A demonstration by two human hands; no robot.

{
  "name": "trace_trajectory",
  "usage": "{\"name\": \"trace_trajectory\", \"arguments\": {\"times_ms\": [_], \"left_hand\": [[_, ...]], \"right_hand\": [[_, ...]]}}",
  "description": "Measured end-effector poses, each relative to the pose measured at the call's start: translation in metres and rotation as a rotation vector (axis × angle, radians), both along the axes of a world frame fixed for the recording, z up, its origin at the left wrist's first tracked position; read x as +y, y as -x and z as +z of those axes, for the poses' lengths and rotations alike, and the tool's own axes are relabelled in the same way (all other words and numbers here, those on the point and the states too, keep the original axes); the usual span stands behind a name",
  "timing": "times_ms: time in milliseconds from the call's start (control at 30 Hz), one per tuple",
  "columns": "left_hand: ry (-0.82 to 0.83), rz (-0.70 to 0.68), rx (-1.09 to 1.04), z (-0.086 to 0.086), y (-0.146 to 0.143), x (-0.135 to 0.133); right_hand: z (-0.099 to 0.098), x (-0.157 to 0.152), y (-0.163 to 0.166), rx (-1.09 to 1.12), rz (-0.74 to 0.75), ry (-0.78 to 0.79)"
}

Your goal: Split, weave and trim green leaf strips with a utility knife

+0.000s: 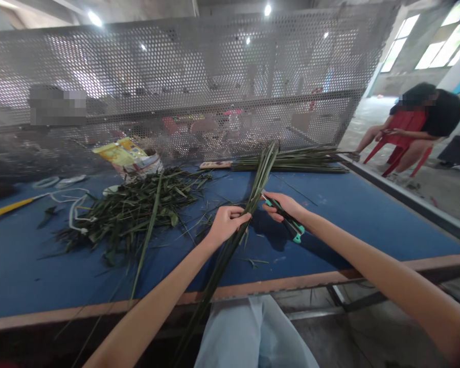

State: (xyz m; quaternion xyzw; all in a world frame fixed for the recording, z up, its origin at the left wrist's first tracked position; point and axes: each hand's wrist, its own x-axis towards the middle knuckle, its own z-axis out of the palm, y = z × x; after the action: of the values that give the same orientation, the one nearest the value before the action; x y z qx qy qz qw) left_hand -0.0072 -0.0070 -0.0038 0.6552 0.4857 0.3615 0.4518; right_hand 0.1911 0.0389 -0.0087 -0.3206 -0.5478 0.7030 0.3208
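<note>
My left hand [225,223] is closed around a long bundle of green stalks [261,174] that slants from my lap up over the blue table [368,220]. My right hand [285,205] grips a tool with black and teal handles [291,225], its tip against the stalks just right of my left hand. A heap of cut green leaves [130,209] lies on the table to the left of my hands.
A second bundle of trimmed stalks [291,161] lies at the table's far edge, against a perforated metal screen [176,76]. A yellow bag [126,156], white cord [72,202] and a yellow strip [7,208] lie at left. A person sits on a red chair [406,128] at right.
</note>
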Motion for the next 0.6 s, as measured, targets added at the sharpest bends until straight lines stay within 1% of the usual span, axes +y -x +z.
{"name": "trace_trajectory", "arguments": {"times_ms": [133,267,367,467,600], "left_hand": [[0.0,-0.017,-0.011,-0.002,0.001,0.002],[0.024,-0.014,-0.068,-0.003,0.001,0.002],[0.026,-0.01,-0.114,-0.002,-0.001,0.001],[0.01,-0.046,-0.153,-0.002,-0.004,0.001],[0.066,-0.044,-0.156,-0.003,-0.005,0.003]], "right_hand": [[-0.006,-0.006,0.008,-0.106,0.101,-0.065],[-0.01,-0.016,0.017,-0.087,0.14,-0.088],[-0.008,-0.02,0.021,-0.057,0.111,-0.116],[-0.003,-0.018,0.019,-0.027,0.035,-0.135],[-0.001,-0.009,0.012,0.031,-0.05,-0.135]]}}
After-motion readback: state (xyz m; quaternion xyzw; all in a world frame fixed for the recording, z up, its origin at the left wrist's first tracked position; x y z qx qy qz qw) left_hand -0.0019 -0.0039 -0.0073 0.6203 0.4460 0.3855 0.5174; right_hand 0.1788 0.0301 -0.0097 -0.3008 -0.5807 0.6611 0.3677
